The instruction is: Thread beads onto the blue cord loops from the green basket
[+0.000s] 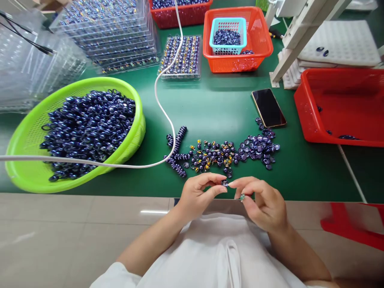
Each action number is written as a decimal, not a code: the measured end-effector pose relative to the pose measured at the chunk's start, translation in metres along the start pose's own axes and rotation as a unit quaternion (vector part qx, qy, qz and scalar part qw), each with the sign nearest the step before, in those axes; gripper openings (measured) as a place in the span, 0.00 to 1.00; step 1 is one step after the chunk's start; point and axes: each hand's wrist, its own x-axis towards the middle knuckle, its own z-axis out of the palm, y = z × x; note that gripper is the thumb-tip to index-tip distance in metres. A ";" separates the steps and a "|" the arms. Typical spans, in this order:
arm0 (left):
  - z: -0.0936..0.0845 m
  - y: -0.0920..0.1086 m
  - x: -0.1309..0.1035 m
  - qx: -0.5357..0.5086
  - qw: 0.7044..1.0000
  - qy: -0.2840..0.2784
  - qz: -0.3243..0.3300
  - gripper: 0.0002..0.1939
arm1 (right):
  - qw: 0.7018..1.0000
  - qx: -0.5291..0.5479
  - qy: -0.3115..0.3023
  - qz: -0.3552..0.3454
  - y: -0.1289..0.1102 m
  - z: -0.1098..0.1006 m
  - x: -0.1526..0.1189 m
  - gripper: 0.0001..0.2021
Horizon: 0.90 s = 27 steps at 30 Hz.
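Between the thumb and fingers of my left hand [201, 193] is a small dark blue shiny casing [225, 183]. My right hand [264, 202] pinches a small green circuit board [242, 197] between thumb and finger. Its index fingertip reaches close to the casing; whether it touches, I cannot tell. Both hands are over the table's front edge. Just beyond them lie a pile of dark casings with yellow-and-metal parts [213, 155], a heap of dark flat oval pieces [258, 149] and several stacked rows of dark rings [179, 150].
A lime green basket [139, 116] full of dark looped pieces stands left, crossed by a white cable [163, 108]. Behind are stacked clear trays [120, 48], a filled tray [181, 56] and an orange basket [237, 64] holding a blue one. A phone [269, 107] and red bin [345, 108] sit right.
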 end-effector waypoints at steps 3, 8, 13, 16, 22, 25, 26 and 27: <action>-0.001 0.000 -0.001 0.086 0.993 -0.005 0.077 0.08 | 0.992 -0.104 -0.025 -0.063 -0.001 0.000 0.001 0.11; -0.003 0.002 0.001 0.175 0.966 -0.012 0.190 0.07 | 0.971 -0.192 -0.064 -0.130 0.000 -0.002 0.003 0.13; -0.003 0.003 0.003 0.229 0.947 0.017 0.226 0.06 | 0.951 -0.255 -0.090 -0.149 -0.006 -0.001 0.004 0.11; -0.004 0.001 0.003 0.249 0.935 0.020 0.252 0.06 | 0.947 -0.263 -0.103 -0.153 -0.009 -0.001 0.003 0.10; -0.008 -0.001 0.004 0.247 0.922 -0.003 0.298 0.10 | 0.952 -0.240 -0.137 -0.133 -0.009 -0.006 0.002 0.13; -0.009 0.000 0.004 0.240 0.926 -0.006 0.290 0.09 | 0.959 -0.220 -0.136 -0.119 -0.007 -0.006 0.003 0.14; -0.009 0.000 0.004 0.234 0.931 -0.005 0.281 0.09 | 0.962 -0.213 -0.129 -0.115 -0.005 -0.006 0.003 0.13; -0.009 0.000 0.004 0.226 0.937 -0.001 0.268 0.08 | 0.965 -0.206 -0.121 -0.110 -0.004 -0.005 0.003 0.13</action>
